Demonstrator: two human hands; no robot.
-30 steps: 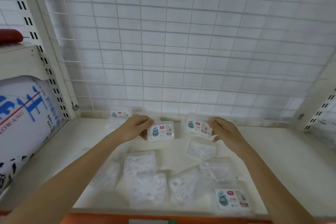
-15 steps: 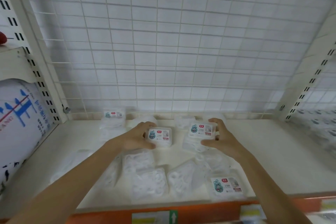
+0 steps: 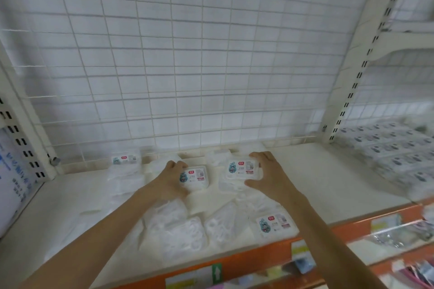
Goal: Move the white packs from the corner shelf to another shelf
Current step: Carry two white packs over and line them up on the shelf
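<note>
four label-up packs on shelf (image 3: 328, 183), my left hand (image 3: 168, 183) fingers curled round one pack (image 3: 195, 176), right hand (image 3: 270, 179) gripping another pack (image 3: 243, 168), thumb beneath

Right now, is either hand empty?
No, the left hand grips one labelled white pack and the right hand grips another.

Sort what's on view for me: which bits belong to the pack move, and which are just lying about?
Job:
left hand, holding one pack
right hand, holding another pack
loose packs on the shelf
right-hand shelf stock

Lying about:
wire grid
blue-printed sack
price strip
</note>
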